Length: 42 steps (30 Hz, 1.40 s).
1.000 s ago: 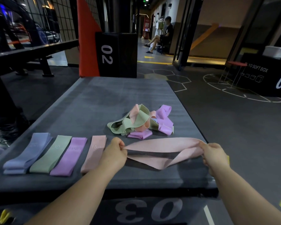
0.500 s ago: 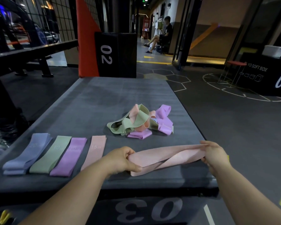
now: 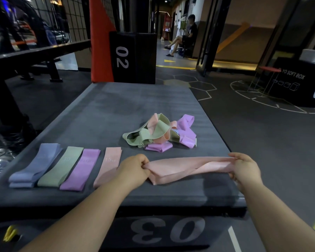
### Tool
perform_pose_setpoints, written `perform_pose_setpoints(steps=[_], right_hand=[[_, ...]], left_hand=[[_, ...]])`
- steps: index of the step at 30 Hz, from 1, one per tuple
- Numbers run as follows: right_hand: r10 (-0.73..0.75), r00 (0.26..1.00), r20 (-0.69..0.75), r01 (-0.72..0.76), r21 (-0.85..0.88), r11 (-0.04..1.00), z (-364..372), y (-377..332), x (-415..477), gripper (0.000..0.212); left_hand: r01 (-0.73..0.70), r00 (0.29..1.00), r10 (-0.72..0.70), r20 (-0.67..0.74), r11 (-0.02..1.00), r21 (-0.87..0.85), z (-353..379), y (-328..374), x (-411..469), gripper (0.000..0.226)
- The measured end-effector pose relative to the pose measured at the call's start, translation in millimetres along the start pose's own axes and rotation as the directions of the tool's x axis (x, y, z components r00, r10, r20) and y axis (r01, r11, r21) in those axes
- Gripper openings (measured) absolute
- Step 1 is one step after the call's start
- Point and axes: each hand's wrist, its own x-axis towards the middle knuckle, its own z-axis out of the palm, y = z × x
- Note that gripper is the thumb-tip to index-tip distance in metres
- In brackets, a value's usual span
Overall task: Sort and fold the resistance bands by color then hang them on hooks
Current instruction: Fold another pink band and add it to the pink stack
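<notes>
The pink band is stretched left to right between both hands, low over the near part of the box top. It has a twist at its middle, and its near fold touches the grey surface. The left hand grips the band's left end, with curled fingers bunching the fabric. The right hand pinches the right end between thumb and fingers, right at the box's right edge by the near corner. A narrow strip of grey shows between the band and the near edge.

Just left of the left hand, four folded bands lie side by side in a row. From left to right they are the blue band, green band, purple band and folded pink band. The left wrist covers the near end of the folded pink one. The blue one lies close to the left edge, and the row's near ends stop short of the near edge.

Beyond the held band and apart from it, a loose pile of green, pink and purple bands sits right of centre. Grey surface runs from the pile and the row back to the far edge.

A black block marked 02 stands past the far edge, with an orange pad on its left. Dark floor spreads to the right of the box. Farther off, a person sits in the corridor.
</notes>
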Motion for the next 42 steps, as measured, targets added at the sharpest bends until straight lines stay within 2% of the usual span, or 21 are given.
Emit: perform_pose_setpoints(steps=[9,17,22,28,31,35,39,42], right_hand=[[-0.016,1.000,0.004,0.016,-0.014,1.000,2,-4,-4,0.048],[-0.041,0.999,0.011,0.042,-0.040,0.998,-2,-8,-11,0.041],[-0.025,0.997,0.079,0.027,-0.018,0.999,1,-6,-10,0.046],[0.019,0.981,0.193,-0.026,0.032,0.999,4,-7,-12,0.041],[0.048,0.968,0.246,-0.038,-0.048,0.998,4,-5,-12,0.038],[0.053,0.958,0.281,0.020,-0.250,0.968,1,-5,-14,0.032],[-0.027,0.971,0.238,0.133,-0.445,0.886,-3,-9,-16,0.016],[-0.101,0.972,0.214,0.212,-0.601,0.770,-6,-13,-23,0.023]], left_hand=[[0.043,0.988,-0.052,-0.146,0.997,-0.067,2,-1,1,0.009],[0.026,0.980,-0.015,-0.200,0.998,0.049,-2,1,-4,0.008],[0.021,0.977,0.015,-0.214,0.987,0.162,-6,4,-11,0.012],[0.040,0.981,-0.011,-0.192,0.989,0.145,-9,1,-11,0.011],[0.049,0.987,-0.021,-0.161,0.984,0.171,-9,0,-11,0.008],[0.045,0.999,-0.043,-0.013,0.973,0.228,-7,-1,-11,0.008],[0.074,0.989,-0.100,0.110,0.974,0.216,-8,-1,-10,0.013],[0.139,0.979,-0.156,0.128,0.981,0.136,-11,1,-8,0.017]])
